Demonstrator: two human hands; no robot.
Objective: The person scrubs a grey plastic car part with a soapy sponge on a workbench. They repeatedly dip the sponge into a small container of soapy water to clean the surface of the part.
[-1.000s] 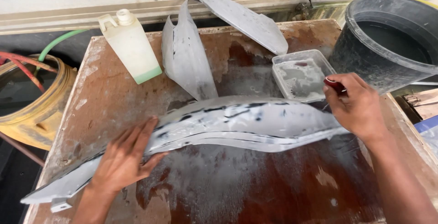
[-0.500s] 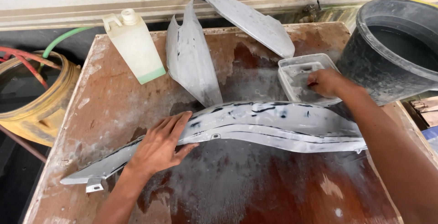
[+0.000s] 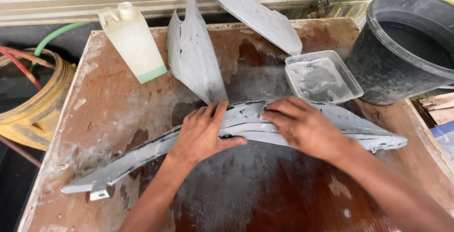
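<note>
A long, curved grey plastic panel [image 3: 373,137] lies across the wet brown wooden table [image 3: 118,113], dusted with pale residue. My left hand [image 3: 201,135] lies flat on the panel's middle, fingers spread and thumb along its lower edge. Just to its right, my right hand [image 3: 305,128] presses its fingers down on the same panel. Whatever is under those fingers is hidden. A clear plastic tray [image 3: 324,77] of cloudy water sits just behind my right hand.
A second grey curved panel [image 3: 196,54] lies at the back of the table, beside a whitish plastic bottle [image 3: 135,43]. A large black bucket [image 3: 406,47] of water stands at the right. A yellow container [image 3: 33,104] with hoses is at the left.
My right hand went from the tray down onto the panel. My left hand slid right along the panel towards its middle. The small dark piece seen earlier in my right fingers no longer shows.
</note>
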